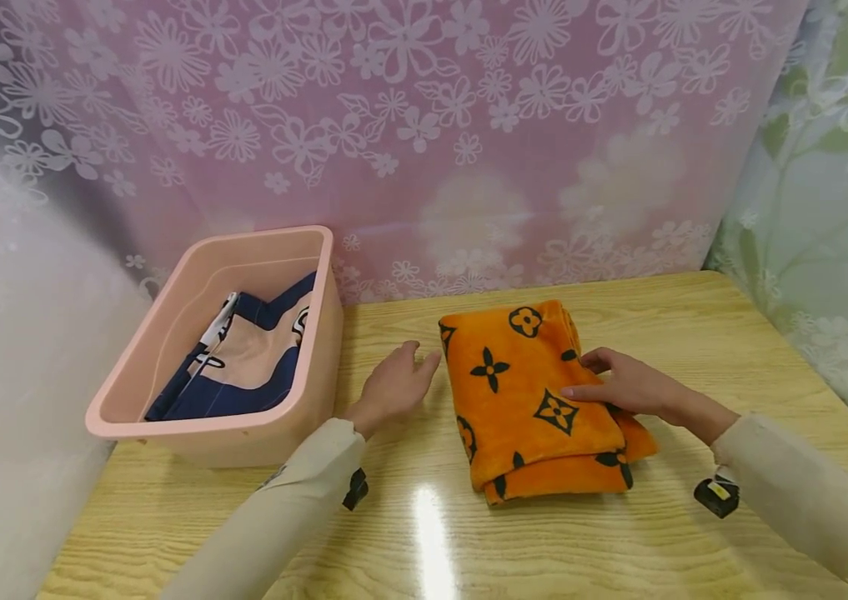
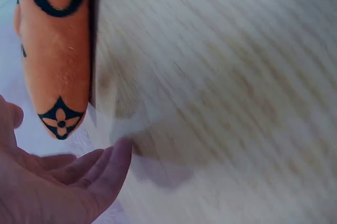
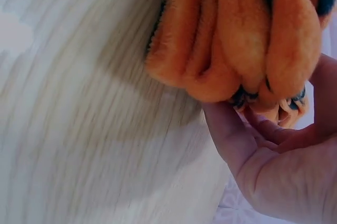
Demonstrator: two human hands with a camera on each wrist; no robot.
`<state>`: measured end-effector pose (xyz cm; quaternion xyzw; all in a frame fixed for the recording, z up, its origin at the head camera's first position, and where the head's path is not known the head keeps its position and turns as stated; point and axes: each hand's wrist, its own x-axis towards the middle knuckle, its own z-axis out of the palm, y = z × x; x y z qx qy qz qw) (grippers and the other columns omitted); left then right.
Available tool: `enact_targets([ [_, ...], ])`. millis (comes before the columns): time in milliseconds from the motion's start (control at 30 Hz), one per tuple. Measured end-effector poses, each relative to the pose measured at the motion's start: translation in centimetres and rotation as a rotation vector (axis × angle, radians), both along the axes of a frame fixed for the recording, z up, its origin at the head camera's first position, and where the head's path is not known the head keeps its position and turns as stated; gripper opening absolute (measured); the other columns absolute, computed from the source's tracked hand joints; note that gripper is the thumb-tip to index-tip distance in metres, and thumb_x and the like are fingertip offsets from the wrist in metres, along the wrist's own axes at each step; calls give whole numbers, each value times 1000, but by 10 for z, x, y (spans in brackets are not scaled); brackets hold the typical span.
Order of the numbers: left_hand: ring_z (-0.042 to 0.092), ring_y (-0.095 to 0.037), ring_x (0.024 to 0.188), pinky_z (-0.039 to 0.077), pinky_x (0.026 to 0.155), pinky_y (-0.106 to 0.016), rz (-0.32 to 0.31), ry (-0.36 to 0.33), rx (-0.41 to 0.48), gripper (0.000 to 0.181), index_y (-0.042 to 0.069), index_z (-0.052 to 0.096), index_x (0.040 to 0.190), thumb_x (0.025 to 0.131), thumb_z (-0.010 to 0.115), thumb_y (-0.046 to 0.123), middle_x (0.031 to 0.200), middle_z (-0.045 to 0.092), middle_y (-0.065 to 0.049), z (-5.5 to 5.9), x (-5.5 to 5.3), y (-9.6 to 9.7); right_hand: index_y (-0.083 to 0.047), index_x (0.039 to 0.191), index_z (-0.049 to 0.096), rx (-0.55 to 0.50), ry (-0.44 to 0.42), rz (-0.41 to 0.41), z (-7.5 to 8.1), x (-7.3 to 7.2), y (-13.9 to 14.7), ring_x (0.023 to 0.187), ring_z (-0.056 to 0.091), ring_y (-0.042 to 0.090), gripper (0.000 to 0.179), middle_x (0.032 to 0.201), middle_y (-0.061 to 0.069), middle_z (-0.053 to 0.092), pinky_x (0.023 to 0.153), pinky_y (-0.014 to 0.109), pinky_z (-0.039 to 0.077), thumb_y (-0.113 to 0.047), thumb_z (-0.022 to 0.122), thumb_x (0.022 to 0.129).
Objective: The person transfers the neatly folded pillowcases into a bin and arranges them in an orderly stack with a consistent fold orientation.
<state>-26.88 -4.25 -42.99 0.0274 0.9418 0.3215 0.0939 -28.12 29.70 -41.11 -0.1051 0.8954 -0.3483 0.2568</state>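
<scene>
A folded orange towel with dark flower motifs lies on the table, its layers stacked and a loose corner poking out at the right. My right hand grips its right side, thumb on top. In the right wrist view the fingers of that hand reach in under the thick folded layers. Left of the towel, my left hand is apart from it with nothing in its grasp. The left wrist view has the left hand with relaxed fingers near the towel's rounded edge.
A pink plastic tub stands at the table's left, holding a folded navy and peach cloth. The wooden table meets a flowered pink curtain at the back and a green one at the right.
</scene>
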Motion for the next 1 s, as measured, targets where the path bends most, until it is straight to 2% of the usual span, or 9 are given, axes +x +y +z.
enact_targets([
  [67, 48, -30, 123, 39, 99, -47, 42, -56, 115, 72, 2, 30, 146, 99, 33, 56, 138, 47, -15, 1, 1, -3, 6, 142, 26, -45, -54, -16, 1, -1, 1, 116, 50, 39, 89, 139, 31, 34, 86, 45, 50, -53, 62, 88],
  [167, 54, -31, 112, 47, 90, -45, 90, -182, 349, 71, 2, 28, 145, 99, 38, 55, 131, 49, -18, 2, 2, -5, 7, 145, 17, -134, -140, -53, 5, -4, 9, 117, 49, 41, 86, 142, 33, 29, 84, 44, 52, -50, 56, 93],
  [333, 60, -36, 95, 55, 76, -45, 131, -400, 672, 65, 1, 31, 140, 97, 50, 46, 120, 50, -24, 2, 2, -2, 9, 147, 9, -242, -278, -101, 10, -11, 23, 121, 47, 42, 85, 145, 35, 22, 87, 46, 50, -50, 46, 98],
  [400, 62, -35, 94, 55, 75, -45, 136, -460, 728, 66, -1, 33, 139, 95, 54, 44, 117, 52, -24, -1, 3, 3, 8, 148, 10, -258, -345, -113, 8, -13, 23, 119, 51, 39, 86, 145, 33, 25, 87, 46, 50, -51, 46, 97],
  [467, 64, -33, 90, 55, 74, -44, 142, -507, 765, 67, -2, 36, 138, 93, 59, 43, 112, 56, -23, -4, 3, 7, 8, 148, 16, -256, -388, -111, 5, -15, 18, 114, 55, 35, 84, 140, 31, 37, 86, 45, 51, -51, 48, 97],
  [600, 67, -31, 83, 56, 71, -43, 137, -566, 813, 57, -3, 55, 124, 88, 67, 40, 101, 65, -20, -9, 3, 17, 6, 146, 27, -259, -416, -88, -2, -18, 10, 105, 61, 28, 78, 126, 17, 56, 84, 43, 52, -48, 52, 96],
  [733, 69, -30, 78, 57, 69, -42, 135, -573, 835, 43, -1, 67, 108, 86, 72, 35, 93, 70, -17, -11, 5, 23, 7, 146, 27, -282, -423, -63, -5, -19, 8, 105, 61, 27, 75, 123, 13, 59, 84, 44, 52, -45, 53, 97],
  [800, 69, -29, 76, 57, 67, -42, 156, -564, 848, 39, -1, 68, 104, 85, 73, 32, 91, 70, -17, -12, 6, 25, 7, 143, 34, -302, -432, -69, -6, -19, 8, 105, 62, 27, 71, 121, 13, 60, 84, 45, 52, -44, 53, 97],
  [1000, 69, -27, 73, 57, 66, -41, 211, -554, 882, 37, -2, 69, 102, 82, 77, 28, 89, 70, -18, -15, 8, 26, 7, 133, 48, -400, -482, -71, -11, -16, 9, 104, 62, 29, 57, 114, 14, 64, 86, 46, 51, -38, 52, 99],
])
